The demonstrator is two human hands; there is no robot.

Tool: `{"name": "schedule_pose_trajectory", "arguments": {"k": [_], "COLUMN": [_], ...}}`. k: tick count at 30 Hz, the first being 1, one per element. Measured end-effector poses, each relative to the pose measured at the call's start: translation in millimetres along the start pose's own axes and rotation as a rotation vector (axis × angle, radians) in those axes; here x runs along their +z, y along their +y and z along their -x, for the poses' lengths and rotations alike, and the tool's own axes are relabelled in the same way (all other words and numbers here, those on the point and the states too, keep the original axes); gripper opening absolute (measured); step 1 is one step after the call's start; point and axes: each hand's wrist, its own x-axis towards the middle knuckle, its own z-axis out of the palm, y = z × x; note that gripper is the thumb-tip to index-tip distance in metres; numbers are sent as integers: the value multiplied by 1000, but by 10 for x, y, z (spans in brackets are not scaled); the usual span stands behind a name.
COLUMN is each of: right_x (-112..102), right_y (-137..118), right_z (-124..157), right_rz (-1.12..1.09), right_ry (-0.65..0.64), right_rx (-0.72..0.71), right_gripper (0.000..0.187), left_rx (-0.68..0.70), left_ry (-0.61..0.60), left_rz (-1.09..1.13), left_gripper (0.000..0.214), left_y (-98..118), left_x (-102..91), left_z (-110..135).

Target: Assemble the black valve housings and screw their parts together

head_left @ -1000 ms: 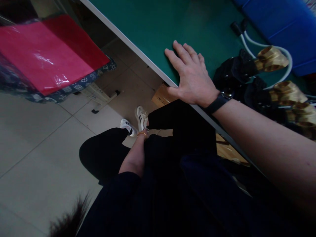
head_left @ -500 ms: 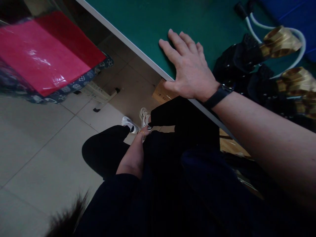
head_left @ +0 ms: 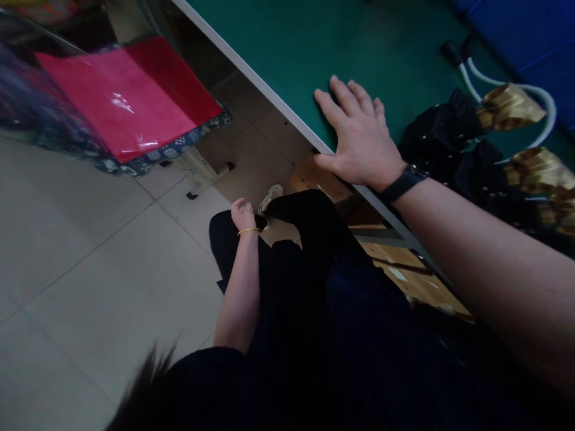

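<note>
My right hand (head_left: 363,137), with a black watch band on its wrist, lies palm down on the green tabletop (head_left: 287,42). Its fingers are spread, and the thumb reaches over the white table edge. Nothing is under or between the fingers that I can see. My left hand (head_left: 244,214), a gold bracelet at its wrist, is raised over my dark-trousered knee. Its fingers are loosely curled, with no object visible in them. Right of my right hand sit several black units with brass-coloured fittings (head_left: 512,106), and a white cable (head_left: 551,114) loops around them.
A stool (head_left: 202,170) with a patterned cover holds a pink-red sheet (head_left: 148,102) in clear plastic. Cardboard boxes (head_left: 314,176) stand under the table. A blue bin (head_left: 530,36) is at the upper right. Tiled floor (head_left: 112,239) spreads to the left.
My left hand has come up and left from between my knees, near the shoes, and its fingers are now curled. My right hand keeps its place on the tabletop; the view has shifted.
</note>
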Motion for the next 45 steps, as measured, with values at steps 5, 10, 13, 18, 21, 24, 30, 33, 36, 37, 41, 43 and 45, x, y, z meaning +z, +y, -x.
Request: {"name": "schedule_pose_trajectory", "arguments": {"k": [5, 10, 13, 18, 21, 24, 30, 33, 36, 37, 41, 43, 45], "right_x": [13, -14, -34, -47, -44, -43, -44, -24, -58, -86, -241, -333, -398], "right_y": [39, 27, 7, 4, 7, -1, 18, 53, 1, -29, -68, -61, -66], "right_z": [-15, -4, 14, 31, 25, 19, 41, 28, 29, 44, 338, 751, 1317], "right_rz": [-3, 19, 40, 39, 41, 37, -11, -27, -27, -27, -9, 12, 14], "right_ry": [2, 10, 20, 23, 21, 32, 80, 98, 95, 89, 118, 226, 261], "right_rx": [-33, -14, 8, 17, 27, 23, -12, -2, 29, 38, 50, 29, 42], "right_gripper": [84, 83, 82, 83, 84, 83, 82, 83, 84, 84, 73, 70, 68], "left_rx": [61, 88, 83, 90, 99, 107, 104, 100, 112, 120, 181, 227, 304], "left_ry": [-21, -73, -100, -159, -185, -194, -177, -179, -275, -349, -772, -964, -1174], "left_rz": [63, 87, 91, 52, 23, -14, -226, -414, -635, -712, -1022, -1201, -1406], "left_gripper": [26, 29, 28, 22, 19, 20, 26, 25, 22, 25, 23, 31, 69], "left_y": [321, 377, 375, 361, 370, 381, 344, 380, 490, 521, 495, 396, 275], "left_x": [-113, -89, -138, -180, -164, -142, -131, -112, -30, 11, 236, 351, 429], "left_z": [35, 132, 152, 219, 238, 226, 187, 235, 430, 518, 827, 965, 1107]}}
